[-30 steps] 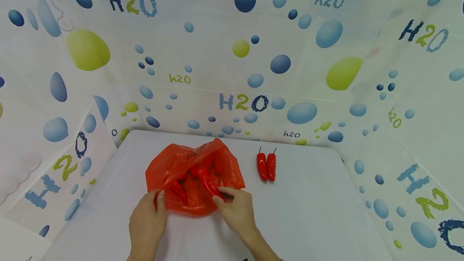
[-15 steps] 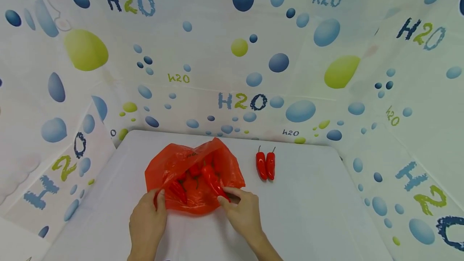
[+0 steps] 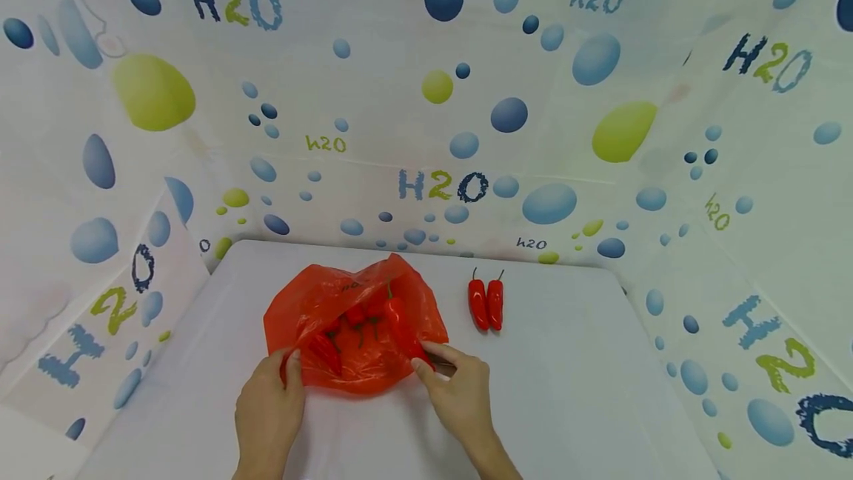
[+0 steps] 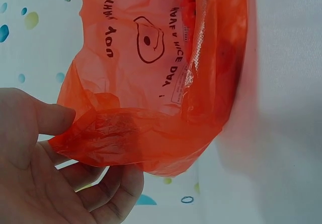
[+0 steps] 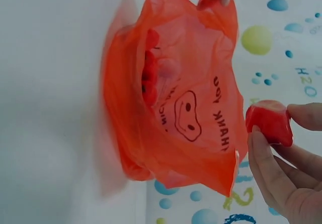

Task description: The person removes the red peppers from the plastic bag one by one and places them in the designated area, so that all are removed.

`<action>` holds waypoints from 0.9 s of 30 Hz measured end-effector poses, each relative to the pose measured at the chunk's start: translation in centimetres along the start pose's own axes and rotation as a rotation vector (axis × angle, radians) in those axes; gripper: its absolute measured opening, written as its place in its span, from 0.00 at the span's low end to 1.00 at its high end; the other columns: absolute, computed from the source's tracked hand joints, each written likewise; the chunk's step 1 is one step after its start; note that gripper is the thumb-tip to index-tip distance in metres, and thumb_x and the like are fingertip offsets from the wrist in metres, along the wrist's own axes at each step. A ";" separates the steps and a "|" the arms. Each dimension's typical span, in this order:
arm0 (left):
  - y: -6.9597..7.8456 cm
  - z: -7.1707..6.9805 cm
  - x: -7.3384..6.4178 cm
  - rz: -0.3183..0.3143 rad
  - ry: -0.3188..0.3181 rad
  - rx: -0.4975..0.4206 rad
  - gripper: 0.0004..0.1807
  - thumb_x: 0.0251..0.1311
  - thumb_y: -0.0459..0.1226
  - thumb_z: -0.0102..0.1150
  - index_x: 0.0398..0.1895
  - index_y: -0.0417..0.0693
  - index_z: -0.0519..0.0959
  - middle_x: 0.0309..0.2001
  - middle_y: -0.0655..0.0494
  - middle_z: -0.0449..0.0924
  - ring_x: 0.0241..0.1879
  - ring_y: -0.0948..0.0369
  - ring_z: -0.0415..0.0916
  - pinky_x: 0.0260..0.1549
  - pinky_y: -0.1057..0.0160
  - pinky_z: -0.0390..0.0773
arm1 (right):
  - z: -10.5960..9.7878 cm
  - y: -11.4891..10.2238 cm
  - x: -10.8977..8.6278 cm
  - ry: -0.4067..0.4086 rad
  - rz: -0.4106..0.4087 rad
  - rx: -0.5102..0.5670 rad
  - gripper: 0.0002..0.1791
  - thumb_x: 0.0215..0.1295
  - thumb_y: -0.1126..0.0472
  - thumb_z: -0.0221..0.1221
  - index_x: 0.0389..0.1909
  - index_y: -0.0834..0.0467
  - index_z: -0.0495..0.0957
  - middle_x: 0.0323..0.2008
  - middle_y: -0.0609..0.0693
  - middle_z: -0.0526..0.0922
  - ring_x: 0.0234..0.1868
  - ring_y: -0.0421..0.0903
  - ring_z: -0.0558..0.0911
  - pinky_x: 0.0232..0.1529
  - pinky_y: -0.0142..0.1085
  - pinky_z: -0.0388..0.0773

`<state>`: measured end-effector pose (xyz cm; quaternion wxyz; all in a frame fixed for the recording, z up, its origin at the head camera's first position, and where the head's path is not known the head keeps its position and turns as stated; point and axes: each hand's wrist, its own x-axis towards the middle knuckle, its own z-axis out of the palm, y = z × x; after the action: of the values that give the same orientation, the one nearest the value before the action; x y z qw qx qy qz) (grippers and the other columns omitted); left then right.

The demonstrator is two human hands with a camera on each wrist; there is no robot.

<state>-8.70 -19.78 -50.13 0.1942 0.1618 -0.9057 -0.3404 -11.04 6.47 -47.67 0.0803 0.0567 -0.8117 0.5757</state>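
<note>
An orange-red plastic bag (image 3: pixel 296 310) lies on the white table with its mouth toward me. Inside it are several red chili peppers (image 3: pixel 326 353) with green stems. My left hand (image 3: pixel 269 410) pinches the bag's near left edge between thumb and fingers; the bag's printed wall (image 4: pixel 146 73) shows in the left wrist view. Above the right side of the bag mouth, a glossy red chili pepper (image 3: pixel 397 323) points stem-away, its near end gripped by my right hand (image 3: pixel 463 395). In the right wrist view that chili pepper (image 5: pixel 271 123) is seen end-on, apart from the bag.
Two more red chili peppers, one (image 3: pixel 477 305) beside the other (image 3: pixel 495 305), lie side by side on the table (image 3: pixel 566 361) to the right of the bag. A patterned curtain (image 3: pixel 373 80) hangs behind the table and along both sides.
My right hand has moved a little to the right with the chili pepper, whose stem end has swung upright and out from among the others. The left hand keeps its hold on the bag.
</note>
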 end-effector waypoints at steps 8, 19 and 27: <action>0.0 0.0 -0.1 0.001 0.008 -0.001 0.18 0.79 0.42 0.51 0.51 0.36 0.83 0.47 0.36 0.85 0.47 0.33 0.82 0.43 0.30 0.77 | -1.0 0.7 1.3 0.116 -0.038 -0.019 0.15 0.63 0.62 0.74 0.50 0.57 0.89 0.44 0.48 0.91 0.40 0.42 0.90 0.44 0.37 0.87; 0.0 0.0 0.0 -0.011 -0.028 0.000 0.19 0.79 0.42 0.50 0.53 0.35 0.82 0.49 0.36 0.85 0.49 0.33 0.82 0.46 0.30 0.78 | -3.1 2.9 3.4 0.264 -0.073 -0.058 0.18 0.63 0.62 0.73 0.53 0.61 0.88 0.43 0.52 0.91 0.42 0.50 0.91 0.42 0.39 0.88; -0.1 0.1 0.0 -0.013 -0.027 0.002 0.19 0.79 0.42 0.50 0.53 0.35 0.82 0.49 0.36 0.85 0.49 0.33 0.82 0.45 0.29 0.77 | -4.2 4.0 5.0 0.329 -0.022 -0.089 0.15 0.64 0.62 0.73 0.51 0.60 0.89 0.40 0.54 0.91 0.40 0.51 0.89 0.40 0.41 0.88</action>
<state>-8.69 -19.77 -50.27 0.1793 0.1635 -0.9076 -0.3427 -16.37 11.80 -49.07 0.2208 -0.0328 -0.8118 0.5396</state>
